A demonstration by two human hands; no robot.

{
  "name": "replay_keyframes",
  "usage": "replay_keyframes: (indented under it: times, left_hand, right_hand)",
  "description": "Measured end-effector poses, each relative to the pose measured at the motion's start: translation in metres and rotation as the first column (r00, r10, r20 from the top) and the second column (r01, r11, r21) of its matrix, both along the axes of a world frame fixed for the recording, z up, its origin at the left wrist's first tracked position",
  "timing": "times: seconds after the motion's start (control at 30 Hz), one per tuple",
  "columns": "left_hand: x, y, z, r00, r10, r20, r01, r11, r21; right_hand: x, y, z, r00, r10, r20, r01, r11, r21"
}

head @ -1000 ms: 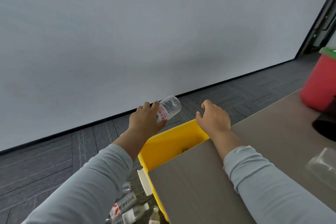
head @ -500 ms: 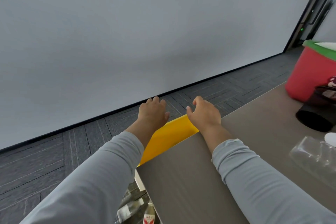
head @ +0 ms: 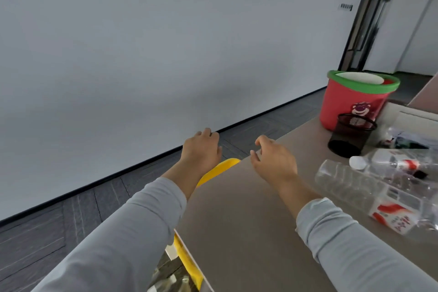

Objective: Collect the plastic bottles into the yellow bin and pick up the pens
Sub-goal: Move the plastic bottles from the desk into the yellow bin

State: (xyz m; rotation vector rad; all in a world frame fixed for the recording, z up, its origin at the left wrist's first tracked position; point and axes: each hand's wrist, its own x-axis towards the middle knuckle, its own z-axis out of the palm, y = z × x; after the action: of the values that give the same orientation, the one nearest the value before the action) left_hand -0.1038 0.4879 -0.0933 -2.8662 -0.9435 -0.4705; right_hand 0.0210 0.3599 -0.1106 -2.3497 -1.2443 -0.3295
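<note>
My left hand (head: 201, 149) hovers empty over the yellow bin (head: 219, 168), whose rim shows past the table's left edge. My right hand (head: 272, 161) hangs above the brown table (head: 248, 220) with loosely curled fingers and holds nothing. Clear plastic bottles lie on the table at the right: a large one with a red and white label (head: 369, 197) and a smaller one with a white cap (head: 391, 163). More bottles (head: 170, 282) are visible low down inside the bin. No pens are visible.
A black mesh pen cup (head: 350, 135) stands at the far right of the table, with a red bucket with a green rim (head: 355, 99) behind it. Dark floor tiles and a white wall lie to the left; a doorway stands at the far right.
My left hand held a bottle over the bin one second ago and is now empty. The view has swung right, bringing the table's bottles, pen cup and bucket into sight.
</note>
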Motion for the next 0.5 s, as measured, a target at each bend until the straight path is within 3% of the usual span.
replay_keyframes:
  times: [0.2, 0.33, 0.5]
  left_hand:
    - [0.052, -0.072, 0.003, 0.975, -0.208, 0.079, 0.209, 0.978, -0.003]
    - [0.090, -0.131, -0.002, 0.908, -0.412, 0.076, 0.414, 0.910, -0.012]
    - [0.123, -0.181, 0.000, 0.770, -0.624, -0.131, 0.626, 0.779, -0.030]
  right_hand:
    - [0.022, -0.094, 0.014, 0.988, -0.147, 0.050, 0.146, 0.989, 0.020]
    - [0.042, -0.159, 0.018, 0.965, -0.247, 0.089, 0.245, 0.969, 0.034]
    - [0.058, -0.223, 0.025, 0.927, -0.357, 0.116, 0.351, 0.934, 0.066]
